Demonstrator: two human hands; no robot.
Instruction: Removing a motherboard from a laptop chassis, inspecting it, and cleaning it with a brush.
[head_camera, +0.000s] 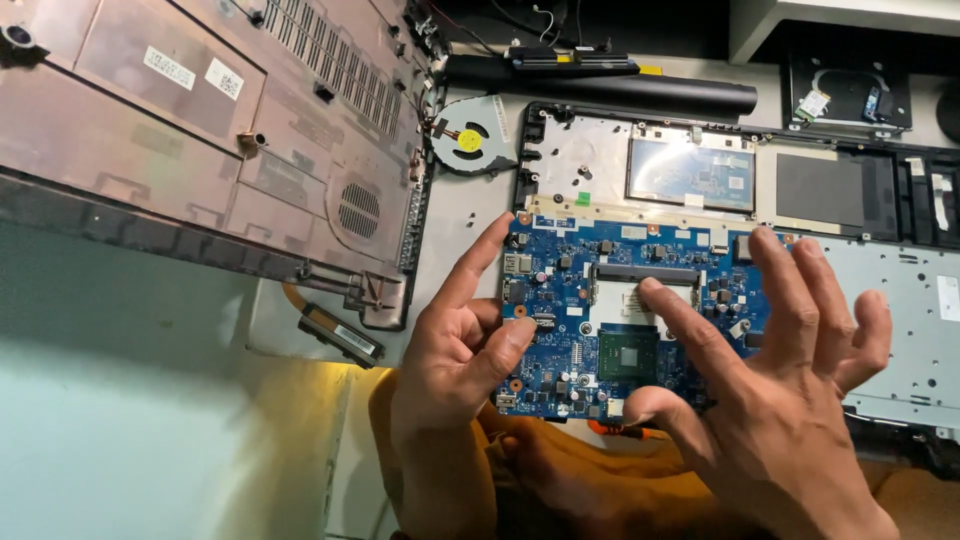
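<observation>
You are working over an opened laptop chassis (900, 300) lying across the bench, with its detached reddish bottom cover (200, 130) resting upside down well to the left. A blue motherboard (570, 300) is sitting in the chassis's left part, below the touchpad's back (690, 172). Your right hand (770, 390) is spreading open over the board, fingers apart, its index fingertip touching the memory slot (645, 275). Your left hand (460, 340) is bracing the board's left edge, thumb pressing on it, index finger extended, gripping nothing. A small round cooling fan (468, 135) is lying just above the chassis corner.
</observation>
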